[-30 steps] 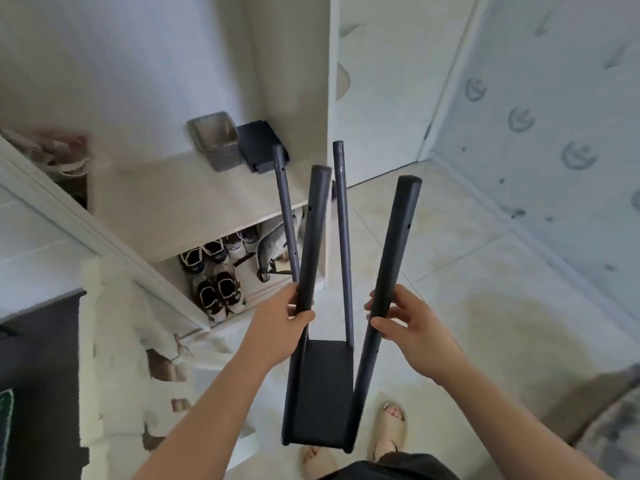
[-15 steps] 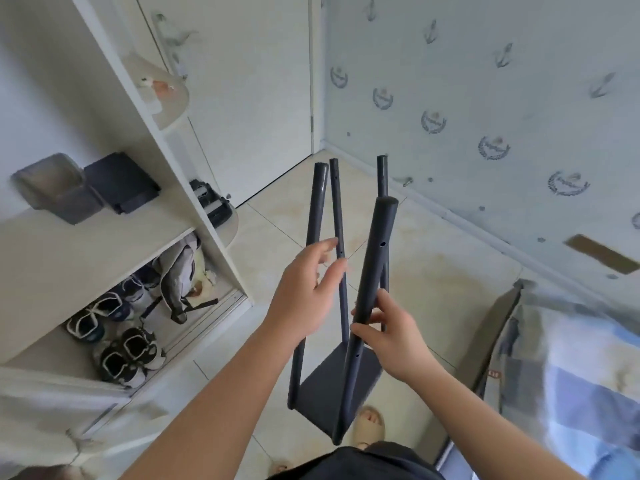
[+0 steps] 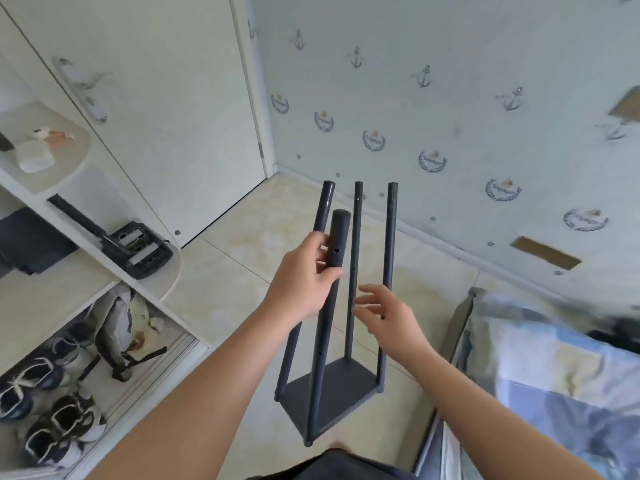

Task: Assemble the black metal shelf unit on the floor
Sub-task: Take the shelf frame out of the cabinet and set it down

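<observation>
The black metal shelf unit (image 3: 332, 393) hangs upright in front of me: one flat black shelf panel at the bottom with several black tube posts rising from its corners. My left hand (image 3: 303, 278) is closed around the nearest post (image 3: 334, 258) just below its top, and carries the unit. My right hand (image 3: 384, 315) hovers with fingers spread between the two far posts, a little lower, touching neither clearly. The posts show small screw holes along their length.
A white cabinet (image 3: 104, 258) stands at left with shoes (image 3: 52, 420) and a bag on its low shelf. A closed door (image 3: 194, 116) and anchor-patterned wall (image 3: 450, 116) lie ahead. A bed with blue bedding (image 3: 554, 386) is at right. Tiled floor (image 3: 249, 258) lies below.
I turned to the right, carrying the unit with me. My right hand has let go of its post and opened. My left hand has taken hold of the nearest post.
</observation>
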`<state>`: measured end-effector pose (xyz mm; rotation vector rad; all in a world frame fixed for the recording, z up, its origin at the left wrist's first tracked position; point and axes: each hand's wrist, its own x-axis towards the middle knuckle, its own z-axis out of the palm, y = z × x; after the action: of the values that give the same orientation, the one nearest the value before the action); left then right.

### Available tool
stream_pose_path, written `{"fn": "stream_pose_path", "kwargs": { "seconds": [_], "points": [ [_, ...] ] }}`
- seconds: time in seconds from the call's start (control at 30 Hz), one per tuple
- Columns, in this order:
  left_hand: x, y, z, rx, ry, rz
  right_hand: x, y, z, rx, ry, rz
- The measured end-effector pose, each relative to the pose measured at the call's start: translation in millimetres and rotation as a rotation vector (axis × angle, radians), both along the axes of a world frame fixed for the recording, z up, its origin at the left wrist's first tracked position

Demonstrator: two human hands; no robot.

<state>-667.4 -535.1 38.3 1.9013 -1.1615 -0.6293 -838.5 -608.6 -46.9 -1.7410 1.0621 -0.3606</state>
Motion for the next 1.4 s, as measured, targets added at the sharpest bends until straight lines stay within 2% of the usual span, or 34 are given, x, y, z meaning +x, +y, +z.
{"fn": "stream_pose_path", "kwargs": {
  "seconds": [0.2, 0.43, 0.57, 0.8, 0.97, 1.07, 1.17, 1.3, 1.4],
  "points": [
    [4, -13, -8, 0.072, -0.035, -0.097, -44, -85, -1, -0.060, 0.060, -0.255],
    [25, -18, -1, 0.104, -0.061, -0.258, -50, -158, 0, -0.094, 0.174, -0.416],
    [48, -21, 2, 0.094, -0.005, -0.311, -47, -184, -6, -0.059, 0.216, -0.494],
    [93, -40, -7, 0.144, 0.093, -0.405, -44, -214, -24, 0.074, 0.150, -0.670],
    [128, -60, -28, 0.196, 0.159, -0.445, -38, -229, -41, 0.091, 0.216, -0.703],
    [145, -78, -57, 0.230, 0.154, -0.420, -29, -227, -51, 0.144, 0.209, -0.716],
    [159, -98, -97, 0.252, 0.121, -0.304, -14, -210, -61, 0.199, 0.215, -0.697],
    [175, -120, -156, 0.346, 0.106, -0.093, 11, -173, -78, 0.151, 0.368, -0.619],
    [184, -125, -203, 0.481, 0.089, -0.024, 27, -148, -99, 0.165, 0.464, -0.560]
  ]
}}
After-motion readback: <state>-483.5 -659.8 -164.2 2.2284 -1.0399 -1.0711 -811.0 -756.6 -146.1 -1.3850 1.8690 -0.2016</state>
